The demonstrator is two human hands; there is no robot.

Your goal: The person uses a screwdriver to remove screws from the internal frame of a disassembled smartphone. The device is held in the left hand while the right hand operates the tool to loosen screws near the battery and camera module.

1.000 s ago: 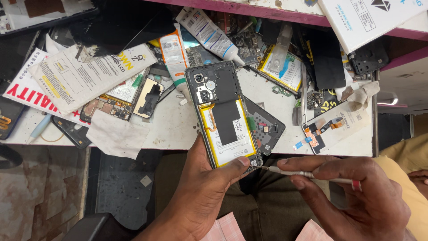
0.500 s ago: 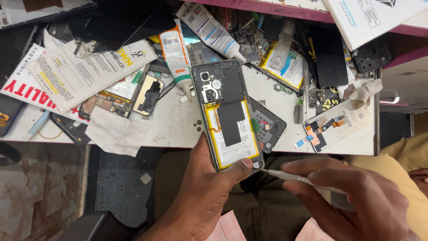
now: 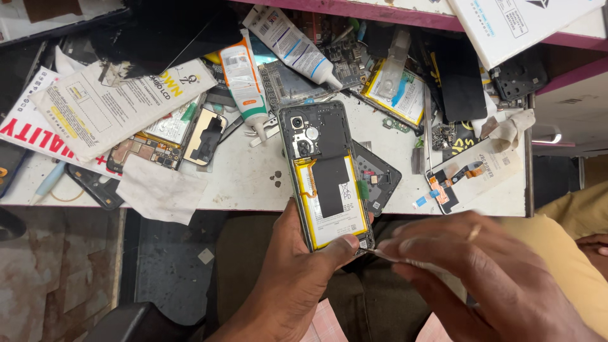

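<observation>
An opened phone (image 3: 326,177), its back cover off, stands with its long axis running from the near edge of the desk (image 3: 247,183) towards the far edge, camera end pointing away from the person and tilted slightly left. One battery with yellow edging and a black label fills its lower half. The phone's lower end overhangs the near edge of the desk, above the person's lap.

The left hand (image 3: 294,278) grips the phone from below, thumb pressed on the bottom right corner of the battery, fingers wrapped behind the frame. The right hand (image 3: 481,278) is closed around one thin metal tool (image 3: 380,254), pinched between thumb and fingers, its tip touching the phone's bottom right corner just beside the left thumb.

On the desk, two glue tubes lie near the far edge: one with orange bands (image 3: 244,79) left of the phone's top, one with a blue label (image 3: 294,47) above it. A second battery (image 3: 396,88) lies to the right of the tubes. A white cloth (image 3: 161,190) sits at the near edge, left of the phone
</observation>
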